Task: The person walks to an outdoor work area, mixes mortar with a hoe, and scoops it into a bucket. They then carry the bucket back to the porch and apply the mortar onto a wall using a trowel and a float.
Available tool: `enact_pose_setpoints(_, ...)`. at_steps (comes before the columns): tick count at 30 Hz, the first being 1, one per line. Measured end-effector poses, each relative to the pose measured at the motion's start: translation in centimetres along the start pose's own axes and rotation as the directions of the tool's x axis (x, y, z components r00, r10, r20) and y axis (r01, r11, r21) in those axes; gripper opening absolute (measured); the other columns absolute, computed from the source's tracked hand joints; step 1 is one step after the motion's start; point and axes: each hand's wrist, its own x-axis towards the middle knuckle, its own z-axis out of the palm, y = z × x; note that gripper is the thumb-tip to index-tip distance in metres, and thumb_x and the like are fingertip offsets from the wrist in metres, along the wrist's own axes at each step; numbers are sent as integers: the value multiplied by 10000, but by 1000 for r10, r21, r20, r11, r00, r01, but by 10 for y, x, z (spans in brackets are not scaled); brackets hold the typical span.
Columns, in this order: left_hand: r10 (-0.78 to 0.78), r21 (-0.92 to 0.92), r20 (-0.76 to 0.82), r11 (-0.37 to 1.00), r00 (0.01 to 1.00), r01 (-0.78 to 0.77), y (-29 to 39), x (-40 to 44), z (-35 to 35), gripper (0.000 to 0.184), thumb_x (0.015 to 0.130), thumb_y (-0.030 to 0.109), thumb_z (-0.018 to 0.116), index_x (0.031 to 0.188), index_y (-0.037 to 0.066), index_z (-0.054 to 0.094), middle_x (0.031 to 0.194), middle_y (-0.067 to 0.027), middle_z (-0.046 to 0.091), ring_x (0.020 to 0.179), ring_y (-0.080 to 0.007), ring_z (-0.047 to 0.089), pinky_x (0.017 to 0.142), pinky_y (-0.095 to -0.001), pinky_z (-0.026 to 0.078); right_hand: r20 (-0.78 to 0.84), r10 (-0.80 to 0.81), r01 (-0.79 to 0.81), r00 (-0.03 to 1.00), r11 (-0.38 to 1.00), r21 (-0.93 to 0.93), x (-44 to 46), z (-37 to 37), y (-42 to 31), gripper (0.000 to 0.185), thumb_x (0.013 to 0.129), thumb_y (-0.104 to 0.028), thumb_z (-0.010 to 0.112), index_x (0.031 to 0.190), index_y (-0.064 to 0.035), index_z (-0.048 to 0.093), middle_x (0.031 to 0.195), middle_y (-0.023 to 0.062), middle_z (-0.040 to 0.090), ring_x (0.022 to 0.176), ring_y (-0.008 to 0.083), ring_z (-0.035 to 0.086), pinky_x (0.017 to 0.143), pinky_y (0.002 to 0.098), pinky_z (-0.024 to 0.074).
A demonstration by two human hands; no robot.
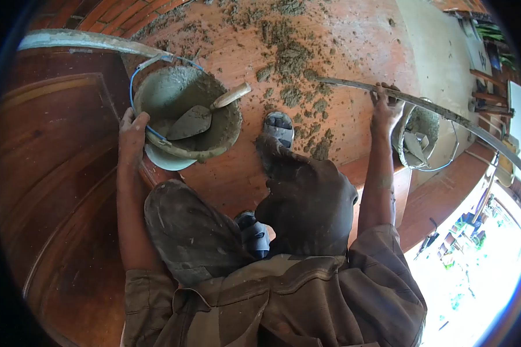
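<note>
At the left, my left hand (134, 128) is closed on the near rim and blue handle of a mortar-smeared bucket (228, 130). Inside the bucket lies a trowel (192, 122), its wooden handle resting over the right rim. On the right, my right hand (386, 104) is wrapped round a long, thin, mortar-stained bar (428, 105), which stretches from the middle of the floor to the right edge of the view. Beyond that hand, partly under the bar, stands a second bucket (424, 124) with pieces inside.
Clumps of wet mortar (292, 58) are scattered over the reddish floor (353, 52). A pale pole (87, 40) crosses the upper left, above a dark wooden door (52, 144). Wooden pieces (492, 98) and a bright opening (469, 277) are at the right.
</note>
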Motion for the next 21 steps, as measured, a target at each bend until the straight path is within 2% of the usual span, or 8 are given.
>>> enact_pose_setpoints(2,8,49,0,999,1000,-8,2,4,1,263,845,189,567,1034,6,559,893,-12,549,794,-83,484,706,-249,426,-23,-3,4,1000,999,53,4,3,-10,367,830,-22,676,1132,9,469,1070,110,570,956,198,592,790,322,553)
enact_pose_setpoints(5,-28,-13,-15,1000,999,28,-3,7,3,275,854,203,572,1044,5,554,887,-10,544,789,-83,485,702,-249,422,104,19,-6,994,993,-117,15,-14,14,377,829,-30,680,1141,6,473,1077,110,578,945,189,589,801,321,553)
enact_pose_setpoints(6,-3,-9,-12,1000,1000,3,-2,10,3,273,857,207,573,1041,6,553,882,-8,541,785,-82,482,699,-248,419,116,-94,118,989,970,-214,23,-21,12,382,836,-38,675,1156,3,472,1078,122,587,955,200,592,804,321,554)
enact_pose_setpoints(7,14,-2,-11,1000,1000,-14,-3,10,3,272,859,210,574,1038,7,551,877,-7,537,781,-81,480,696,-248,417,22,-96,96,995,995,8,18,-9,-10,376,841,-50,668,1153,10,469,1078,135,589,957,211,594,808,316,554)
enact_pose_setpoints(10,-28,14,-14,1000,1000,28,-7,3,-3,268,857,213,573,1031,11,551,865,-4,531,774,-79,474,688,-245,412,-15,-23,20,1000,988,-153,21,-5,-29,366,828,-60,666,1113,31,455,1050,148,583,949,215,601,800,323,564)
enact_pose_setpoints(13,1,78,-50,997,999,3,-3,9,-4,270,844,210,575,1023,9,557,863,-7,533,772,-85,472,685,-248,409,-92,33,-48,995,986,-161,33,-17,-33,371,819,-71,670,1095,42,449,1024,155,577,910,227,610,748,337,581)
enact_pose_setpoints(17,-46,44,-55,998,997,48,-7,7,-7,290,821,205,577,1019,-6,567,882,-24,554,785,-106,485,695,-268,417,51,406,-378,912,883,-279,61,-74,9,316,840,-178,634,1035,-1,461,928,124,550,750,235,600,604,388,596)
enact_pose_setpoints(21,34,130,-62,991,998,-25,-4,-3,-12,292,808,193,581,1010,-17,568,892,-39,569,796,-124,499,710,-286,429,-17,626,-522,780,634,-571,47,-102,62,279,822,-202,624,1035,-97,479,885,84,530,736,233,590,582,458,571)
